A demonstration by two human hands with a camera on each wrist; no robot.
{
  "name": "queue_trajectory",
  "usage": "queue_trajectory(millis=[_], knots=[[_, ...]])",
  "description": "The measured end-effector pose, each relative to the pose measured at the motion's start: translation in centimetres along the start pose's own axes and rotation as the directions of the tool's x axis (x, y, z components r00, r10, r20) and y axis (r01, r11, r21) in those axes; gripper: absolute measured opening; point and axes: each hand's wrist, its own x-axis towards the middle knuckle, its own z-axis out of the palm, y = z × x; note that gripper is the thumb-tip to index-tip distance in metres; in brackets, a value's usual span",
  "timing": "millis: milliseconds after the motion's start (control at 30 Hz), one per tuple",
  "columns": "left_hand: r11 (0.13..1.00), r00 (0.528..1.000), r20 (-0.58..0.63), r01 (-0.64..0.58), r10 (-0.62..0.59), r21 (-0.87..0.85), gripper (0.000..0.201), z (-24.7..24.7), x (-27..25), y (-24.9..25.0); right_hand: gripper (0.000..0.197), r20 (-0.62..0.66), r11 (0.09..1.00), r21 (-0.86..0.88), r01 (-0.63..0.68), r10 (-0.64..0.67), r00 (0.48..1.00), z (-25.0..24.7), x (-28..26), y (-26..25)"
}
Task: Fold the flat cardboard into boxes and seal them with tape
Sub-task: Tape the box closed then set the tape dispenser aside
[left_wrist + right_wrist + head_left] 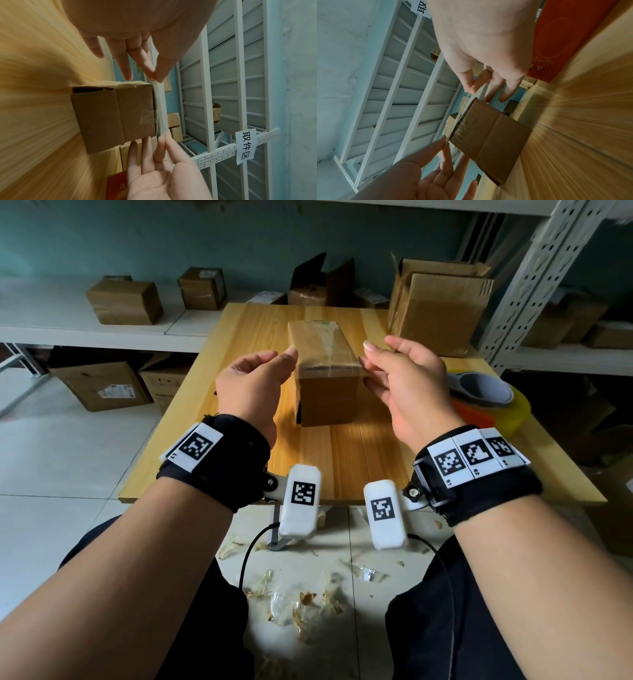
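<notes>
A wooden table (346, 460) fills the middle of the head view, with white metal shelving (534, 272) behind it and to its right, on which several cardboard boxes are kept. A larger open carton (442, 313) stands at the table's far right corner. Near the table's centre a small brown cardboard box (325, 371) stands with its flaps closed and clear tape laid along its top. A roll of tape (486, 392) lies at the right edge of the table, behind the right wrist.

The box is flanked by both hands, which are raised level with its top near edge. A strip of clear tape (160, 108) is stretched across that edge. In the left wrist view its one end is pinched between thumb and forefinger of the left hand (253, 381), just left of the box, and its other end is pinched the same way by the right hand (400, 378), just right of the box. The remaining fingers of both hands are extended loosely, close beside the box walls.
</notes>
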Motion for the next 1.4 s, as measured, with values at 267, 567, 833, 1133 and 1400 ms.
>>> queue_trajectory(millis=[267, 567, 833, 1133, 1400], knots=[[1.0, 1.0, -0.025, 0.013, -0.013, -0.006, 0.029, 0.4, -0.4, 0.2, 0.042, -0.011, 1.0, -0.01, -0.02, 0.02, 1.0, 0.0, 0.7, 0.5], [1.0, 0.999, -0.027, 0.018, -0.017, 0.006, 0.027, 0.2, -0.5, 0.2, 0.043, 0.0, 0.999, -0.031, -0.031, 0.031, 1.0, -0.1, 0.7, 0.5], [0.998, 0.998, -0.036, 0.046, -0.048, -0.04, 0.025, 0.5, -0.7, 0.3, 0.048, -0.008, 0.998, -0.025, -0.061, 0.061, 0.998, -0.1, 0.7, 0.4], [0.964, 0.964, 0.01, 0.266, -0.266, 0.031, 0.031, 0.5, 0.1, 0.3, 0.036, -0.009, 0.99, 0.065, -0.124, 0.125, 0.992, 0.3, 0.5, 0.3], [0.865, 0.863, 0.099, 0.501, -0.496, -0.028, 0.014, 0.3, 0.3, 1.3, 0.025, 0.017, 0.981, 0.021, -0.191, 0.191, 0.981, 1.4, 0.9, 0.4]])
